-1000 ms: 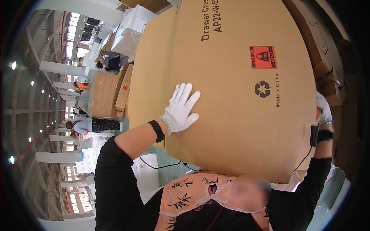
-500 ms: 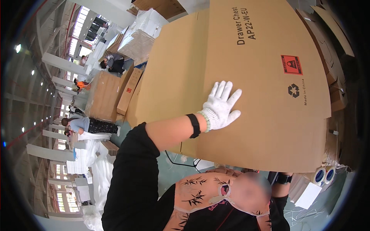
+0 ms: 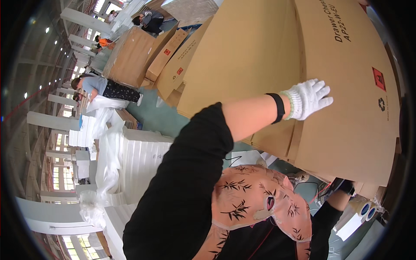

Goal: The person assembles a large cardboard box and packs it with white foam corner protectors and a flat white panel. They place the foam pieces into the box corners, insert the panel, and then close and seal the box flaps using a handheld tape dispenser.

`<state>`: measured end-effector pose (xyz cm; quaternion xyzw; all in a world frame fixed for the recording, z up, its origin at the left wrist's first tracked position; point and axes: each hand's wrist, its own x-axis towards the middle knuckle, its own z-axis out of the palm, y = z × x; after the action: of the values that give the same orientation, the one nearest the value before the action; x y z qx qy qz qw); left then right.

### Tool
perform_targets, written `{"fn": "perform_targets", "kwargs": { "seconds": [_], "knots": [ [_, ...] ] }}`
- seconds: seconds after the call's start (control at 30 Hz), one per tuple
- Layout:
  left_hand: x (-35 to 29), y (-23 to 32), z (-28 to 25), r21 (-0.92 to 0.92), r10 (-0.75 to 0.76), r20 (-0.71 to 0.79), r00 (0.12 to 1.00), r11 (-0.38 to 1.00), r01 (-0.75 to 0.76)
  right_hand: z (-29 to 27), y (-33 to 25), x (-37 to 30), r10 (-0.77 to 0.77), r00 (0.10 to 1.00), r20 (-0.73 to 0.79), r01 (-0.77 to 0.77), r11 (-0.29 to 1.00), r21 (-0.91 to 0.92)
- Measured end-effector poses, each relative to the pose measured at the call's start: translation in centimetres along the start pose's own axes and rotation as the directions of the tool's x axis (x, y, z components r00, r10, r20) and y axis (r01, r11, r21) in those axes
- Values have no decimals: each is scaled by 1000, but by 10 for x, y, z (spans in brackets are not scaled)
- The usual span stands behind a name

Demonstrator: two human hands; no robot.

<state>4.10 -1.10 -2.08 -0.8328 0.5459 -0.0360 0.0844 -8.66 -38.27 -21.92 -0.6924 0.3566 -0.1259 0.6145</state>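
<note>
My left hand (image 3: pixel 308 99), in a white knitted glove, lies on a large brown cardboard sheet (image 3: pixel 346 117). Its fingers are spread toward the right, just beyond a long crease, and touch the printed side panel. Dark lettering, a red warning label (image 3: pixel 378 79) and a recycling mark (image 3: pixel 381 104) show on that panel. Left of the crease, a broad plain panel (image 3: pixel 242 56) stretches away. My right forearm (image 3: pixel 337 200) reaches up to the near right edge of the cardboard; a black band is at its wrist, and the fingers of that hand are hidden.
Smaller cartons (image 3: pixel 167 52) and a big brown box (image 3: pixel 128 56) stand at the far left. A co-worker in light blue (image 3: pixel 94 84) bends over white wrapping. Stacked white panels (image 3: pixel 145 160) stand nearby on the left. Tape rolls (image 3: pixel 368 210) are at the lower right.
The view has shifted, and the cardboard and both arms appear farther right. My left hand remains on the printed panel, now closer to the crease. More white stacks show on the left.
</note>
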Motion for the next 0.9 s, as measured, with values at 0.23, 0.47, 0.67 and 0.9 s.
{"fn": "perform_targets", "kwargs": {
  "seconds": [0.23,0.47,0.67,0.9],
  "knots": [
    [12,4,14,4,30,-108,994,1000,-30,0,27,-140,45,984,-174,11,953,304],
    [14,8,28,1,27,-204,979,1000,-27,220,-65,-237,-193,674,713,328,943,-55],
    [7,11,20,-5,-11,-217,976,1000,10,270,-57,-190,-75,624,778,415,875,-248],
    [-3,14,16,38,-93,-163,982,994,101,269,-59,-175,9,580,815,359,895,-265]
  ]
}}
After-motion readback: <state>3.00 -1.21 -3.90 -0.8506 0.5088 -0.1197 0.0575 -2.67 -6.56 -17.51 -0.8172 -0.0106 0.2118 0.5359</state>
